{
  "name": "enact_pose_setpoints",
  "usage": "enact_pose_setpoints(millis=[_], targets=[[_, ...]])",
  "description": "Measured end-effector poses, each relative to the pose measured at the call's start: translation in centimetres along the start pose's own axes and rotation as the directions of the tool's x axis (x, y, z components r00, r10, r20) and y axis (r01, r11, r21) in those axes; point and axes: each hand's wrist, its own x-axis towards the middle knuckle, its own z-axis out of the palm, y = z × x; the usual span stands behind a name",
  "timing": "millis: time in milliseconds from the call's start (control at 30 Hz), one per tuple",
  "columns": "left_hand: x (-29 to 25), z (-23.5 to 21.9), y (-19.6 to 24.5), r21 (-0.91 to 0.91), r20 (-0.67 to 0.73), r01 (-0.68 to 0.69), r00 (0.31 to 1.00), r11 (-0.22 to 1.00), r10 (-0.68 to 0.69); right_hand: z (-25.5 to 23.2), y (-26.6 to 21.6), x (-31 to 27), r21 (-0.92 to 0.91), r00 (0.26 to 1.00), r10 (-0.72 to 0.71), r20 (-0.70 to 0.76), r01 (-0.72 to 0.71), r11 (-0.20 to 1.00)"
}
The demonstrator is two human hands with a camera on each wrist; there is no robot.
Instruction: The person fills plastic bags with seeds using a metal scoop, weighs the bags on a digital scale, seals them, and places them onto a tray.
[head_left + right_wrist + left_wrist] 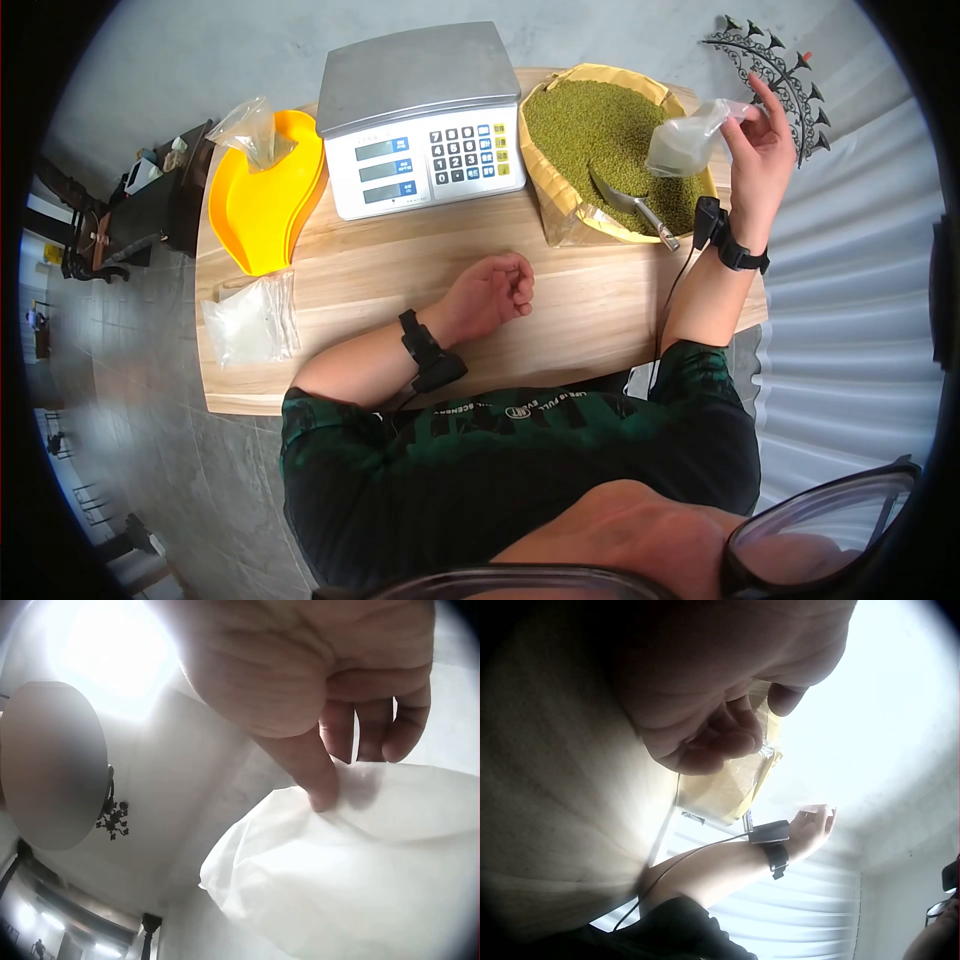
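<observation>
Between thumb and fingers, my right hand (764, 150) pinches the top of a clear plastic bag (684, 146), which hangs over the far right of an open sack (558, 195) of green mung beans (600, 115). In the right wrist view the bag (300, 862) spreads out below the thumb, whitish and see-through. A metal scoop (615, 190) lies in the beans, its handle reaching over the sack's near rim. My left hand (490, 297) rests near the middle of the wooden table, fingers loosely curled and holding nothing.
A digital scale (420, 100) with a bare steel platform stands left of the sack. Farther left lies a yellow tray (240, 215) with a clear bag (250, 135) at its far end. More clear bags (250, 322) lie at the table's left edge. White curtains (840, 330) hang at the right.
</observation>
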Motion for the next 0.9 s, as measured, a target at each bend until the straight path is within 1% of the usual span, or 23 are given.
enact_pose_setpoints(millis=[67, 133, 167, 233, 367, 433, 467, 533, 567, 600, 667, 700, 733, 800, 833, 900], targets=[[0.0, 0.0, 0.0, 0.004, 0.009, -0.003, 1.000, 1.000, 0.003, 0.1, 0.1, 0.0, -0.006, 1.000, -0.028, -0.008, 0.028, 1.000], [-0.1, 0.0, 0.0, 0.009, 0.017, -0.006, 1.000, 1.000, 0.006, 0.4, 0.1, 0.0, 0.057, 1.000, 0.013, -0.002, -0.013, 0.998], [-0.1, 0.0, 0.0, 0.005, 0.011, -0.004, 1.000, 1.000, 0.004, 0.3, 0.4, 0.0, 0.059, 1.000, 0.012, -0.003, -0.012, 0.998], [-0.1, 0.1, 0.0, 0.002, 0.003, -0.004, 1.000, 1.000, 0.004, 0.0, 1.0, 0.1, -0.045, 0.997, 0.079, -0.004, -0.079, 0.996], [-0.1, 0.2, 0.1, 0.009, -0.009, -0.001, 1.000, 1.000, 0.001, 0.1, 0.9, 0.1, 0.000, 0.996, 0.089, -0.012, -0.089, 0.996], [-0.2, 0.3, 0.1, 0.018, -0.013, -0.003, 1.000, 1.000, 0.004, 0.6, 0.1, -0.1, 0.050, 0.998, 0.032, -0.062, -0.028, 0.998], [-0.1, 0.2, 0.0, 0.017, -0.009, -0.003, 1.000, 1.000, 0.003, 0.5, 0.7, 0.0, 0.052, 0.998, 0.030, -0.061, -0.027, 0.998], [-0.1, 0.2, -0.1, 0.015, -0.007, -0.007, 1.000, 1.000, 0.007, 0.7, 1.6, 0.2, -0.126, 0.999, 0.044, 0.008, -0.043, 0.991], [-0.1, 0.2, 0.0, 0.040, -0.005, -0.005, 1.000, 0.999, 0.005, 0.8, 1.7, -0.1, -0.113, 1.000, -0.017, -0.023, 0.014, 0.994], [-0.1, 0.3, 0.2, 0.066, 0.000, -0.008, 1.000, 0.998, 0.008, 1.0, 1.4, -0.2, -0.105, 0.999, -0.025, -0.021, 0.023, 0.994], [0.1, -0.3, 0.1, 0.084, 0.027, -0.032, 0.999, 0.996, 0.030, 1.4, 1.6, -0.1, -0.071, 0.975, -0.155, -0.159, 0.146, 0.987], [0.1, -0.2, 0.0, 0.094, 0.051, -0.042, 0.998, 0.995, 0.037, 1.4, 2.2, 0.2, -0.162, 0.979, -0.139, -0.151, 0.114, 0.980], [0.0, -0.1, -0.2, 0.093, 0.049, -0.054, 0.998, 0.994, 0.050, 1.4, 2.6, 0.0, -0.154, 0.979, -0.144, -0.143, 0.121, 0.981], [0.0, 0.4, 0.0, 0.117, 0.075, -0.046, 0.996, 0.992, 0.037, 2.0, 2.8, -0.1, -0.067, 0.997, -0.031, -0.074, 0.026, 0.997], [0.1, 0.3, 0.1, 0.117, 0.066, -0.072, 0.996, 0.991, 0.064, 2.3, 1.8, -0.6, 0.049, 0.995, -0.090, -0.037, 0.092, 0.995], [0.4, -0.4, -0.4, 0.320, 0.102, -0.064, 0.994, 0.945, 0.032, 2.2, -0.2, -1.8, 0.136, 0.997, -0.079, -0.015, 0.081, 0.987]])
